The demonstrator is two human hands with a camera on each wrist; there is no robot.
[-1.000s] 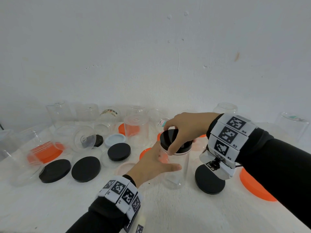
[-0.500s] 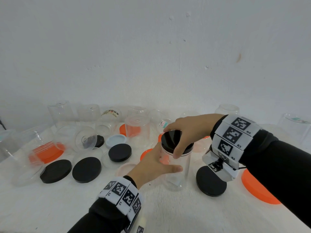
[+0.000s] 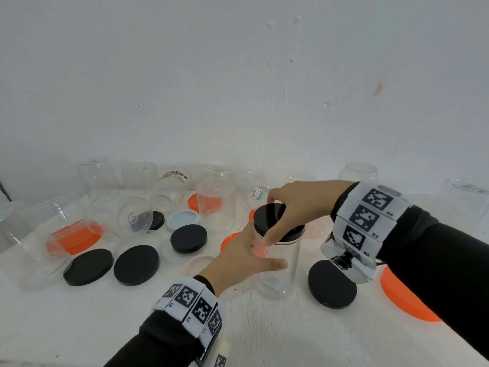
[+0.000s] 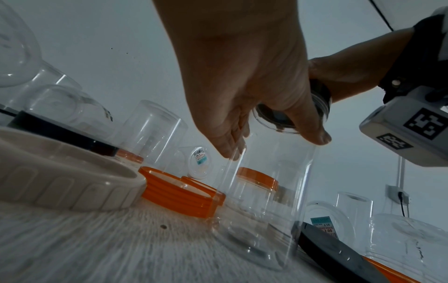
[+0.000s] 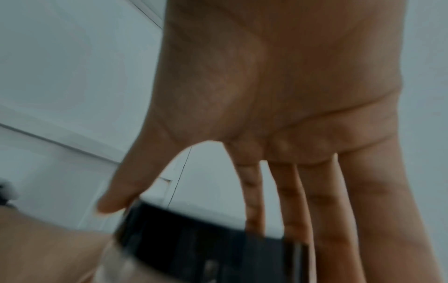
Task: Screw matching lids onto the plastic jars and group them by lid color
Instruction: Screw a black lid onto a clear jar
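We see a tall clear jar (image 3: 280, 266) standing upright on the white worktop (image 3: 79, 321), near its front middle, with a black lid (image 3: 272, 215) sitting on its mouth. Our right hand (image 3: 299, 205) comes over from the right and grasps that lid, thumb on the near rim and fingers curled around the far rim. Our left hand (image 3: 238, 258) wraps the jar's body from the left, thumb across the front and fingers behind the clear wall, steadying it. Just right of the jar a loose black lid (image 3: 332, 286) lies flat, and beyond it a large orange lid (image 3: 404, 300) lies at the worktop's right edge. To the left we find three more black lids (image 3: 136, 264) lying flat, a pale blue lid (image 3: 182, 219) and a pinkish-white lid (image 3: 197, 263) just beside our left hand. Behind them empty clear jars (image 3: 215, 205) stand or lie along the white wall (image 3: 238, 88), several over orange lids (image 3: 72, 237).
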